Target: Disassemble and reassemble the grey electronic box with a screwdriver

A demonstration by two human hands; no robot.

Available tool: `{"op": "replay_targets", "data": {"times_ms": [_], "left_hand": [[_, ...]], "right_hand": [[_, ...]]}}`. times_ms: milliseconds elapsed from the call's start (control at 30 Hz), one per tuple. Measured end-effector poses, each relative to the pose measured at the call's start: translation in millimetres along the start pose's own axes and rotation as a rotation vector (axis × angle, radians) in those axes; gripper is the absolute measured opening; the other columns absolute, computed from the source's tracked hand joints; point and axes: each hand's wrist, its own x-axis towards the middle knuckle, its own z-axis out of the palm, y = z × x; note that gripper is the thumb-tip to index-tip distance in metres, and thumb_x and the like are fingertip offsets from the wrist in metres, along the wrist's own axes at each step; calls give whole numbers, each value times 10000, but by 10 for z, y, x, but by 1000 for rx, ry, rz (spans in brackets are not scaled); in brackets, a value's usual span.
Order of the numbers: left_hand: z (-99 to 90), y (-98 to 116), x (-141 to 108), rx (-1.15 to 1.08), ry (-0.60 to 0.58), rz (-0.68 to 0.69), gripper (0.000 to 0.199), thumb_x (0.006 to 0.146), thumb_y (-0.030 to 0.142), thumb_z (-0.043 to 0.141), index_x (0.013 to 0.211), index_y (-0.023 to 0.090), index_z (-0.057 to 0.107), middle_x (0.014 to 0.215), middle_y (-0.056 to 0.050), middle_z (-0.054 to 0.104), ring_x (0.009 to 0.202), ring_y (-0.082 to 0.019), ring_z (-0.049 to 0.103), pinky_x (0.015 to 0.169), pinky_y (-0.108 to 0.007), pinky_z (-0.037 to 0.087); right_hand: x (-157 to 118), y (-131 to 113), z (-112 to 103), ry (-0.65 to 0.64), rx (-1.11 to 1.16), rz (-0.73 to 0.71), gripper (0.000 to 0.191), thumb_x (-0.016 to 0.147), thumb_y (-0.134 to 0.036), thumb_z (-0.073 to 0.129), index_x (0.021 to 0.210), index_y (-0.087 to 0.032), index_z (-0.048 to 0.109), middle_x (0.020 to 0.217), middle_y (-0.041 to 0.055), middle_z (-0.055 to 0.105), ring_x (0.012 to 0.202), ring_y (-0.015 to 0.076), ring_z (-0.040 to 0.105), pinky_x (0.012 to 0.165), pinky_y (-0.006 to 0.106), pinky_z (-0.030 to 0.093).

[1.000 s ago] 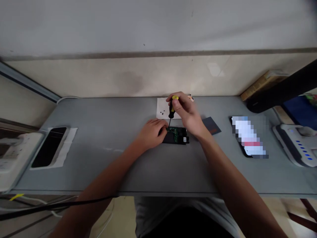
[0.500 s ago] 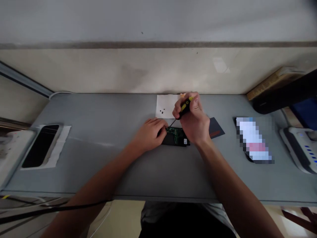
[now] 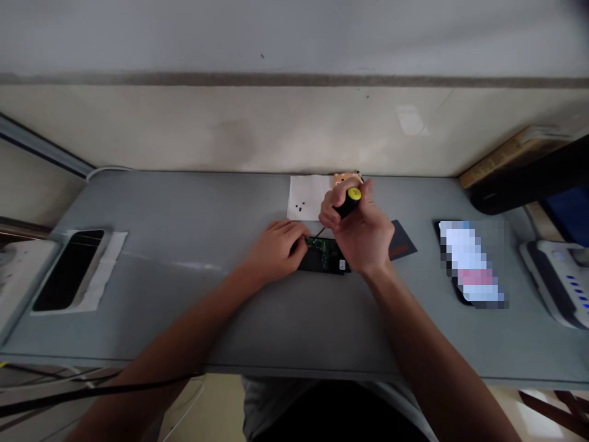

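Note:
A black electronic device with a bare green circuit board (image 3: pixel 324 253) lies flat on the grey table. My left hand (image 3: pixel 281 250) grips its left end, thumb and fingers closed about the edge. In my right hand (image 3: pixel 359 230) is a black and yellow screwdriver (image 3: pixel 353 195), tilted, its thin shaft running down to the board's upper left part beside my left fingertips. Whether the tip sits in a screw is too small to tell. Behind the device, several tiny dark screws lie on a white sheet of paper (image 3: pixel 309 191).
An orange animal-faced item (image 3: pixel 343 178) sits behind my right hand. A dark card (image 3: pixel 403 240) and a lit phone (image 3: pixel 472 264) lie to the right, before a power strip (image 3: pixel 559 279) and a black cylinder (image 3: pixel 534 175). Far left, a dark phone (image 3: pixel 69 270) rests on paper.
The screwdriver has turned in my right hand, so its yellow end cap now faces me. My left hand stays on the device. The view has shifted slightly.

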Motion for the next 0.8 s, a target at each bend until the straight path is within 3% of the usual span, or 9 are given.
{"op": "replay_targets", "data": {"times_ms": [300,467,633,800], "left_hand": [[11,-9,-4,3,25,26,190,942,145,437,947,213,614,881,-48,737,904,-225,697,890,-388,533],[13,-10,-8,12,52,41,179,936,142,435,932,215,599,851,-39,724,865,-217,692,852,-380,532],[21,-18,-7,18,61,39,177,944,153,424,920,215,589,834,-37,719,841,-217,694,827,-378,529],[23,-10,-9,32,59,11,169,930,148,437,921,212,593,836,-41,723,844,-226,699,824,-385,531]], "right_hand": [[-20,29,26,-10,148,17,572,987,-757,355,738,-255,467,650,-20,338,516,137,359,489,314,373],[-23,17,32,52,279,76,528,987,-690,487,714,-239,504,657,-21,366,536,122,366,506,290,373],[-10,-18,51,94,364,163,571,979,-715,475,683,-229,525,648,-20,366,539,117,351,511,286,349],[-7,-33,43,86,393,136,571,982,-705,483,678,-224,537,638,-21,368,529,109,340,504,282,313]]}}
